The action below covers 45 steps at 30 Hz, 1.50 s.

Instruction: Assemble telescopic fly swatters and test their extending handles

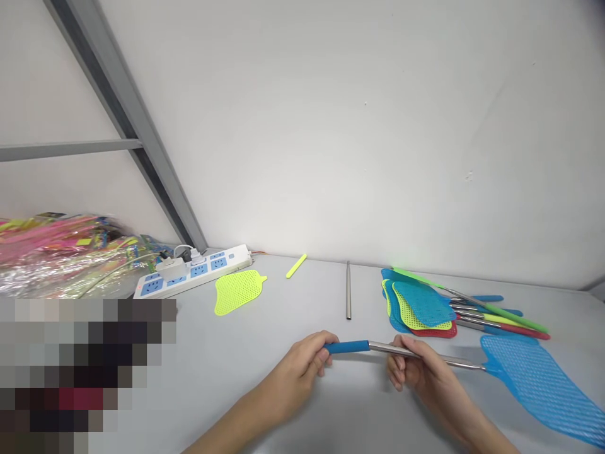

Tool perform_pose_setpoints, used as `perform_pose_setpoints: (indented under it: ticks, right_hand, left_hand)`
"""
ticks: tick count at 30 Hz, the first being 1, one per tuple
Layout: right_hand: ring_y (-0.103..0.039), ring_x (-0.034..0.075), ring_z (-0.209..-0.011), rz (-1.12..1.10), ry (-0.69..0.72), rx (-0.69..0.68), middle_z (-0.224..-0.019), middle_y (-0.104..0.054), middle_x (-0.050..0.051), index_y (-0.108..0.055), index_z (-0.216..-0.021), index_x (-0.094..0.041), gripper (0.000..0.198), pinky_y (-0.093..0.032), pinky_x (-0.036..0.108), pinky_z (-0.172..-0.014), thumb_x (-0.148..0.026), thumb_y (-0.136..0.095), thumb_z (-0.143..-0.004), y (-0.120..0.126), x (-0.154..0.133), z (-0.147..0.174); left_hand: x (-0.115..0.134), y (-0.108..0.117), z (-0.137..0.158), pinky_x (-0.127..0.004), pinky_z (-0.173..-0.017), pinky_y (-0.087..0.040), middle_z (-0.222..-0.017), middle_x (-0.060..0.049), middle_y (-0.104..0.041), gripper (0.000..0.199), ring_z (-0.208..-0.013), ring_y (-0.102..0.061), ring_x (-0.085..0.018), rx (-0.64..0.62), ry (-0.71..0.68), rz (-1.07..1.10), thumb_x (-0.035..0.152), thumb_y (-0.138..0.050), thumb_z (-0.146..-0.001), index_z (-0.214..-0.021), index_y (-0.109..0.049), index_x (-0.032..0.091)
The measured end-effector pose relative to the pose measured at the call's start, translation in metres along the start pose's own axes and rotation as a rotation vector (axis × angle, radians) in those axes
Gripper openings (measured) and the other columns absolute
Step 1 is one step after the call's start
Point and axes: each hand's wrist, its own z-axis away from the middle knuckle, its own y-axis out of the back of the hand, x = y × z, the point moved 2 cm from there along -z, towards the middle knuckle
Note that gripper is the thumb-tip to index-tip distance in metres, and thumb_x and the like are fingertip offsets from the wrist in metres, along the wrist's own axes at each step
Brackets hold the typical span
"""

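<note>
Grey tabletop [212, 366] against white wall [307, 139] — left grip [307, 359], right grip [418, 366], both clamped round one blue flyswatter [539, 381].

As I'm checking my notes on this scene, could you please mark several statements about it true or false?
1. The left hand's grip is on the blue handle. True.
2. The right hand's grip is on the mesh head. False: it is on the metal shaft.
3. The yellow mesh lies near the power strip. True.
4. The metal tube touches the yellow stick. False: they lie apart.
</note>
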Motion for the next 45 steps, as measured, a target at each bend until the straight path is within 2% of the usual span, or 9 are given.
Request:
perform_pose_setpoints:
  ticks: [8,13,16,20,23,29,33,38,45]
  right_hand:
    - [-0.047,0.014,-0.051,0.127,-0.083,0.017,-0.049,-0.048,0.002,-0.050,-0.049,-0.015,0.046,-0.036,0.029,-0.058,-0.042,-0.033,-0.082,-0.004,0.007,0.001]
    - [-0.044,0.012,-0.035,0.198,-0.238,-0.185,-0.036,-0.047,0.004,-0.050,-0.038,-0.013,0.068,-0.032,0.025,-0.043,-0.058,-0.020,-0.079,-0.019,0.032,0.003]
    - [-0.042,0.011,-0.029,0.197,-0.304,-0.210,-0.029,-0.042,0.003,-0.042,-0.030,-0.017,0.070,-0.031,0.024,-0.039,-0.064,-0.017,-0.075,-0.023,0.043,0.005]
    - [-0.037,0.010,-0.025,0.230,-0.312,-0.070,-0.026,-0.037,0.002,-0.040,-0.027,-0.017,0.074,-0.028,0.023,-0.034,-0.066,-0.009,-0.074,-0.024,0.046,0.006]
    - [-0.034,0.009,-0.025,0.219,-0.305,0.073,-0.028,-0.035,-0.001,-0.041,-0.033,-0.017,0.067,-0.021,0.021,-0.031,-0.066,-0.017,-0.074,-0.025,0.042,0.007]
    - [-0.025,0.007,-0.032,0.130,-0.043,0.271,-0.030,-0.028,-0.005,-0.028,-0.039,-0.019,0.052,-0.021,0.022,-0.039,-0.051,-0.032,-0.080,-0.007,0.026,0.001]
    - [-0.023,0.006,-0.032,0.075,0.018,0.351,-0.033,-0.025,-0.007,-0.025,-0.040,-0.020,0.047,-0.016,0.023,-0.038,-0.040,-0.046,-0.077,0.010,0.019,-0.005]
    - [-0.025,0.006,-0.023,-0.092,-0.124,0.100,-0.030,-0.020,-0.007,-0.028,-0.034,-0.020,0.049,-0.011,0.021,-0.031,-0.040,-0.040,-0.077,0.002,0.030,-0.003]
    - [-0.029,0.006,-0.019,-0.300,-0.164,0.040,-0.029,-0.023,-0.006,-0.024,-0.030,-0.019,0.052,-0.008,0.018,-0.024,-0.038,-0.039,-0.076,-0.008,0.044,0.001]
  left_hand:
    - [0.012,-0.002,0.002,-0.023,-0.065,-0.035,-0.074,0.000,-0.053,0.028,-0.071,-0.048,-0.013,-0.064,-0.110,-0.243,0.037,-0.027,-0.086,-0.080,-0.049,0.021]
    - [0.012,-0.021,0.011,-0.023,-0.061,-0.035,-0.071,0.000,-0.056,0.029,-0.065,-0.051,-0.014,-0.143,-0.138,-0.383,0.036,-0.023,-0.087,-0.076,-0.046,0.021]
    - [0.015,-0.030,0.015,-0.023,-0.059,-0.034,-0.072,-0.001,-0.058,0.029,-0.067,-0.053,-0.015,-0.168,-0.109,-0.441,0.037,-0.020,-0.088,-0.077,-0.043,0.022]
    - [0.015,-0.034,0.014,-0.022,-0.055,-0.033,-0.068,-0.001,-0.056,0.031,-0.062,-0.051,-0.014,-0.209,-0.091,-0.458,0.037,-0.017,-0.088,-0.075,-0.041,0.021]
    - [0.014,-0.036,0.012,-0.022,-0.050,-0.030,-0.063,0.000,-0.053,0.032,-0.055,-0.047,-0.013,-0.239,-0.088,-0.426,0.037,-0.017,-0.087,-0.073,-0.040,0.020]
    - [0.016,-0.030,0.009,-0.021,-0.046,-0.023,-0.053,0.004,-0.041,0.034,-0.047,-0.037,-0.010,-0.186,0.022,-0.358,0.043,-0.021,-0.085,-0.065,-0.036,0.020]
    - [0.014,-0.027,0.010,-0.022,-0.044,-0.020,-0.050,0.005,-0.036,0.035,-0.044,-0.032,-0.010,-0.146,0.091,-0.331,0.043,-0.023,-0.084,-0.062,-0.035,0.020]
    - [0.007,-0.033,0.014,-0.024,-0.045,-0.018,-0.051,0.003,-0.038,0.035,-0.045,-0.034,-0.011,-0.184,0.107,-0.296,0.042,-0.020,-0.085,-0.061,-0.033,0.020]
    - [0.013,-0.037,0.017,-0.023,-0.041,-0.014,-0.047,0.004,-0.026,0.042,-0.042,-0.026,-0.008,-0.321,0.129,-0.127,0.048,-0.018,-0.083,-0.054,-0.025,0.019]
